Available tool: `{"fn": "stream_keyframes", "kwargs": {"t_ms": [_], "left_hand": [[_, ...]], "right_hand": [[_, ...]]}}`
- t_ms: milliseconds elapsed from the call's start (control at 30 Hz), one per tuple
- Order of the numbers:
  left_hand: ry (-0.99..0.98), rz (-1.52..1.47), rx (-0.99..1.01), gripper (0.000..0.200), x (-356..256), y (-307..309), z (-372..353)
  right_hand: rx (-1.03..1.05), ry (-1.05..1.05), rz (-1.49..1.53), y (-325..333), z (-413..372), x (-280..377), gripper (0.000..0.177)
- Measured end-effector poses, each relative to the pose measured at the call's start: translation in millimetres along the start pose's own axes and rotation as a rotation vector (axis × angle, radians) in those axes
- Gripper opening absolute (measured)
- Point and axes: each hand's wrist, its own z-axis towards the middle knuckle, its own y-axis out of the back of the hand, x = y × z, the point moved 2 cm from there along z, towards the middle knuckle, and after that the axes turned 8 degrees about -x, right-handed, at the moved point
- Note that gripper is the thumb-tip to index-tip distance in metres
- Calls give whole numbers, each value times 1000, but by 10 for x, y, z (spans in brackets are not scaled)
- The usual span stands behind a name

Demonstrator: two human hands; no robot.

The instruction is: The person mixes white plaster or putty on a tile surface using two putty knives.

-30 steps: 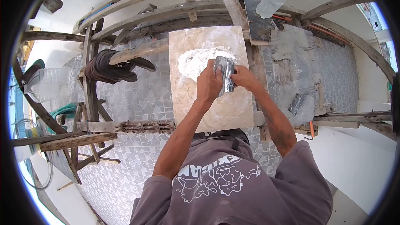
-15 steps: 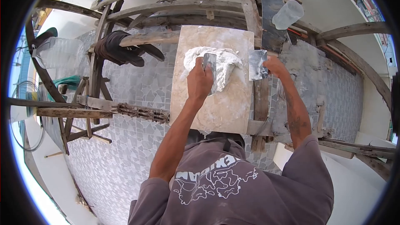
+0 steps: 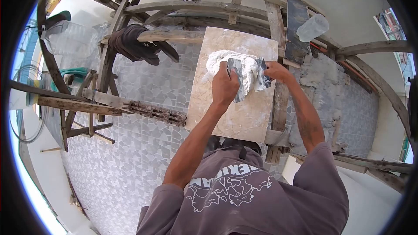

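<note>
A heap of white putty point(image 3: 235, 58) lies on a beige, marble-look tile board point(image 3: 230, 119). My left hand point(image 3: 225, 88) is closed round a flat grey putty knife point(image 3: 235, 78), its blade standing at the heap's near side. In my right hand point(image 3: 277, 71) is a second, squarish putty knife point(image 3: 261, 75), its putty-smeared blade against the heap's right side. The two blades face each other with putty between them. Fingers partly hide both tools' held edges.
Rough wooden beams point(image 3: 191, 6) frame the board at the back. A dark cloth point(image 3: 133, 43) drapes over a beam at left. A clear plastic container point(image 3: 312, 28) rests on a dark plank point(image 3: 297, 30) at right. Grey patterned tile floor point(image 3: 143, 148) lies below.
My right hand has brought its putty knife leftward from the board's right edge onto the putty. My left hand keeps its knife at the heap. The whole view has shifted slightly.
</note>
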Motion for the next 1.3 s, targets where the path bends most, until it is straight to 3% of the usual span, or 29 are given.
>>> {"fn": "stream_keyframes", "kwargs": {"t_ms": [167, 333, 433, 600, 733, 800, 900, 1000, 1300], "left_hand": [[-13, -103, 36, 20, -67, -403, 10], [-81, -45, -106, 22, -124, -614, 25], [-77, 20, -142, 23, -37, -613, 77], [42, 90, -179, 27, 33, -334, 75], [120, 86, -263, 27, 85, -176, -44], [138, 84, -305, 25, 99, -141, -96], [188, 31, -295, 25, 28, -99, -113], [202, 35, -329, 24, 4, -119, -100], [217, 9, -343, 25, -153, -476, -47]], "right_hand": [[-4, 108, -109, -99, -144, 240, 20], [-82, 151, -244, -169, -366, 530, 28], [-68, 312, -353, -60, -373, 472, 25], [-87, 188, -290, 752, 89, 280, 25], [-86, -101, -195, 1237, 1193, -523, 20], [-36, -155, -180, 1214, 1340, -489, 19], [-13, -41, -502, 913, 1421, -179, 20], [235, 46, -448, 413, 1477, -17, 20], [344, 191, -364, 187, 766, 481, 24]]}}
